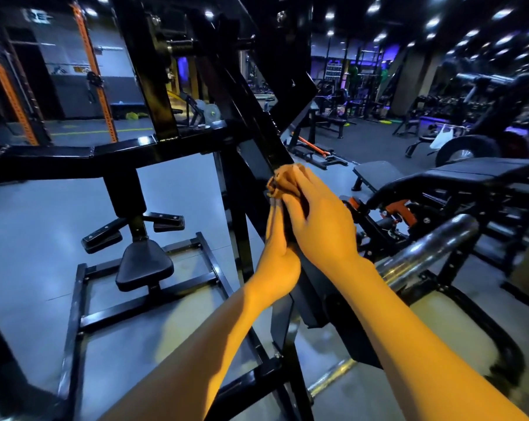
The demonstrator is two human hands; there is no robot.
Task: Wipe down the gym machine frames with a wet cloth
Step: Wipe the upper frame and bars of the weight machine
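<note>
Both our forearms reach forward and up, coming in from the bottom edge and meeting at the slanted black frame bar (258,123) in the middle of the shot. Our left hand (280,253) sits on the near-left side of the bar, fingers straight and pointing up along it. Our right hand (317,220) comes in from the right with the back of it toward us, fingers stretched up too, so the two hands sandwich the bar between them, pressed toward each other with the tips meeting at the top.

Right at those fingertips there's a small crumpled brownish lump, the cloth (276,185), squashed against the bar. Honestly most of it is covered by our fingers, so we can't tell its real colour or how it's folded, or whether it's wet. Can't tell which hand is actually holding it either.

The bar runs on down behind our wrists and gets hidden there. A black seat (144,264) sits low to the left on the machine's base, and a chrome bar (427,253) pokes in from the right, its lower end cut off by our right forearm. The far end of the gym is blurry, just racks and ceiling lights.
</note>
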